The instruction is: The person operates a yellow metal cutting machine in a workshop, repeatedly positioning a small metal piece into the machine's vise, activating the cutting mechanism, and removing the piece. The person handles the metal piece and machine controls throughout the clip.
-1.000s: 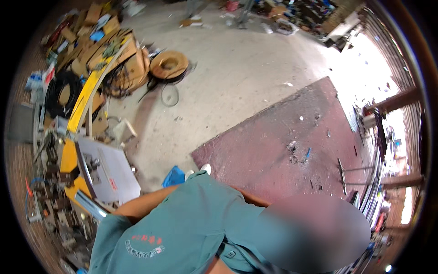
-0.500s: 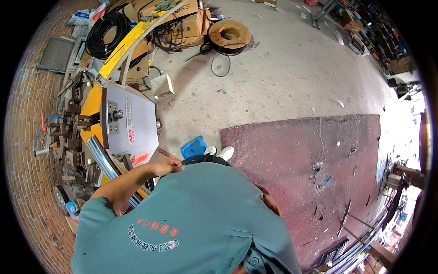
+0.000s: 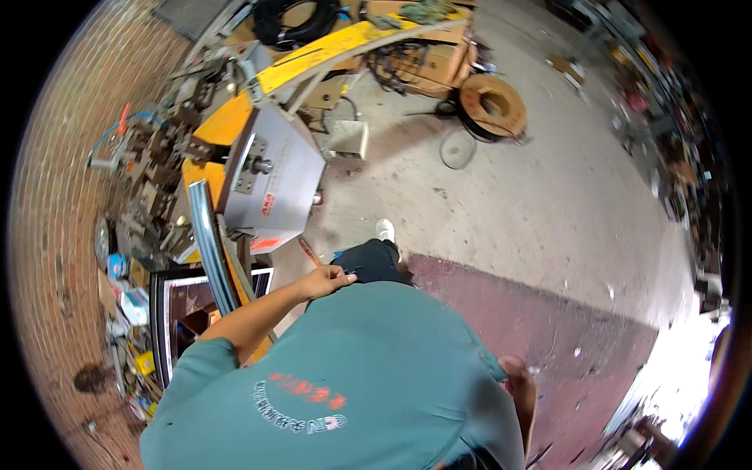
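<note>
My left hand is at my waist by the front of my green shirt, its fingers curled together. What they pinch, if anything, is too small to make out. My right hand hangs at my right side, partly behind the shirt, and its fingers are hidden and blurred. To the left of my left forearm, a bundle of long silvery metal profiles lies along a yellow-edged machine with a grey housing. One white shoe shows on the floor ahead of me.
A yellow curved arm reaches out from the machine. Beyond it are a cable spool, a coil of black cable and cardboard boxes. A dark-framed panel stands at the left, near the brick wall. A dark red mat covers the floor at right.
My view has turned and moved forward: machine, spool and mat have shifted in the picture. A foot is stepping ahead. The framed panel at left has come into view. My left hand stays at my waist.
</note>
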The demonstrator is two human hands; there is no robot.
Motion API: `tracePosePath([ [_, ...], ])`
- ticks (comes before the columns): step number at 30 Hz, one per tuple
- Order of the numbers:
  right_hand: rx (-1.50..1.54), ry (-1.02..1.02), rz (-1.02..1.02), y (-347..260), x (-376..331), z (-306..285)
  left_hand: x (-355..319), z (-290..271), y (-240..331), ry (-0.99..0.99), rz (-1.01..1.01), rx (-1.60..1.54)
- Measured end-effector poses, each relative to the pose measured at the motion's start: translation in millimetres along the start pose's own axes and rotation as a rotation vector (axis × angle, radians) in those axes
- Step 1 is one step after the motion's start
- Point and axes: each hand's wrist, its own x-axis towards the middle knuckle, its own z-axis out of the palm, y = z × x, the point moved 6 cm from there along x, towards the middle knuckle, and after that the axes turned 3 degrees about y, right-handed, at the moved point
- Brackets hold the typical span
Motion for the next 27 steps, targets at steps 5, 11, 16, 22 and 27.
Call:
tracePosePath([
  [5,0.036,0.066,-0.004,-112,42,71,19,-46,8,0.018,0.010,-0.319],
  [11,-0.244,0.045,0.030,-178,132,114,26,-102,-53,0.234,-0.096,-0.519],
  [16,-0.417,0.005,0.059,-243,173,138,15,-44,-104,0.103,-0.207,-0.815],
  [22,-0.602,-0.026,0.108,-330,215,145,-44,14,-32,-0.095,-0.308,-0.880],
  [27,-0.768,-0.119,0.163,-405,263,162,-33,67,-26,-0.034,-0.292,-1.058],
])
